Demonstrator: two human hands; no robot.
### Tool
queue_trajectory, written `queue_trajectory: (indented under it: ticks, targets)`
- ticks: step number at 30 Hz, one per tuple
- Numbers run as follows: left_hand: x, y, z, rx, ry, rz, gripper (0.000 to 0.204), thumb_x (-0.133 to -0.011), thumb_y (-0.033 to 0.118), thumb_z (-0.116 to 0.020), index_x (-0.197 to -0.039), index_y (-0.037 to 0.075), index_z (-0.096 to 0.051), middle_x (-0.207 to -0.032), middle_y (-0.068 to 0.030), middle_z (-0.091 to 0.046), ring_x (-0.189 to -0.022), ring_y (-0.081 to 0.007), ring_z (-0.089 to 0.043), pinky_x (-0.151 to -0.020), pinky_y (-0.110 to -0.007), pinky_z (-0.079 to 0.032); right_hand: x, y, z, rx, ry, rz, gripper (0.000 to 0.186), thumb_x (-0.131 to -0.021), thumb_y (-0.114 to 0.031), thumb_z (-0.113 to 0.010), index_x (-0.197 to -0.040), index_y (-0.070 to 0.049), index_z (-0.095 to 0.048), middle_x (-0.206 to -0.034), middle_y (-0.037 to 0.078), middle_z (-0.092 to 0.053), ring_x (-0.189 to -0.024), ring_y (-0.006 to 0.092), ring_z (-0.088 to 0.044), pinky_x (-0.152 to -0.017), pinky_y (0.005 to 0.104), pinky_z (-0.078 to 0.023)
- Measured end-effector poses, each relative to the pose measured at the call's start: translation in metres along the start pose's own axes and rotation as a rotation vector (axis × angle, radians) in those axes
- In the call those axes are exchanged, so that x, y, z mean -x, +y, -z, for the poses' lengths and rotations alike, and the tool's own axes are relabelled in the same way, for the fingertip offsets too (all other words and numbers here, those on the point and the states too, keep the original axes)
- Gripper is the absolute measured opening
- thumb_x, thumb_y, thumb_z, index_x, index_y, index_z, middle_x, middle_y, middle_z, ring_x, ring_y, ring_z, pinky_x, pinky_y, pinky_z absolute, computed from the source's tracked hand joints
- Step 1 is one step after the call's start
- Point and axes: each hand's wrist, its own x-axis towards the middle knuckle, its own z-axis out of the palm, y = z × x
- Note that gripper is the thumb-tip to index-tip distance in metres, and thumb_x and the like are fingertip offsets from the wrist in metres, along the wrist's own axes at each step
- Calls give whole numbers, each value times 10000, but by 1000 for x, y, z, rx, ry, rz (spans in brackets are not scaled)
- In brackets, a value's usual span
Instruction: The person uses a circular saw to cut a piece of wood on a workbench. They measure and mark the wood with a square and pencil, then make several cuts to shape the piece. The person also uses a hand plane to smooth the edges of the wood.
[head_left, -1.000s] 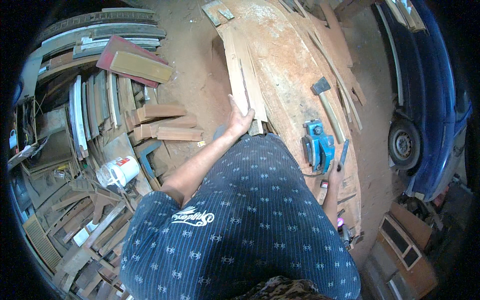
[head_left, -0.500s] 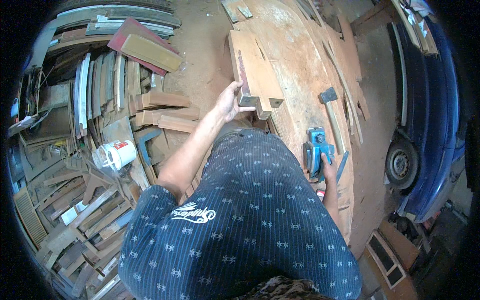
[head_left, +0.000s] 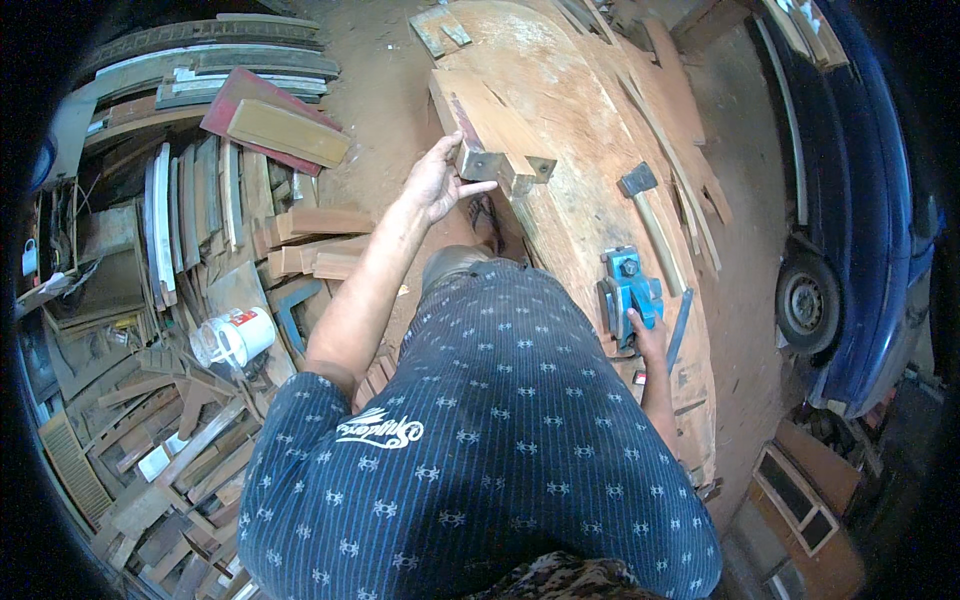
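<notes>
Lettered shirt, right hand on planer

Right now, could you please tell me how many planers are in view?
1: the blue planer on the bench, beside the axe, with the right hand on it; the body could hide others.

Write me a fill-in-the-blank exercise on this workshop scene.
1. The right hand is on a power tool coloured ____.
2. The left hand is at the near end of a block made of ____.
3. The bucket is mainly ____.
4. The car stands on the picture's ____ side.

Missing words: blue; wood; white; right.
</notes>
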Motion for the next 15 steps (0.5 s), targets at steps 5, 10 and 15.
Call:
queue_trajectory:
  ticks: [5, 10, 15]
  targets:
    - [-2, 10, -12, -43, 19, -40, 516, -1053, 360, -447, -1448, 33, -394, -1411, -184, -503, -1280, -329, -544, -995, -564, -529, 11, -12, 1, -17, 71, 30, 447, -820, -365, -798, -1042, 12, -708, -869, 121, -712, -791, 223, -659, -759, 365, -515]
    - [-5, 16, -20, -51, 55, -29, 547, -1035, 381, -487, -1438, 24, -392, -1401, -205, -500, -1272, -347, -548, -989, -572, -530, 34, 40, 15, 74, 212, -30, 420, -783, -281, -819, -1074, 0, -709, -933, 157, -731, -865, 267, -685, -826, 394, -516]
    - [-21, -5, -21, -160, 49, 41, 571, -1000, 335, -561, -1418, -12, -387, -1376, -246, -495, -1253, -363, -555, -932, -570, -569, 74, 75, 39, 178, 404, -133, 458, -773, -193, -807, -1168, -3, -672, -1125, 198, -694, -1011, 284, -661, -921, 406, -491]
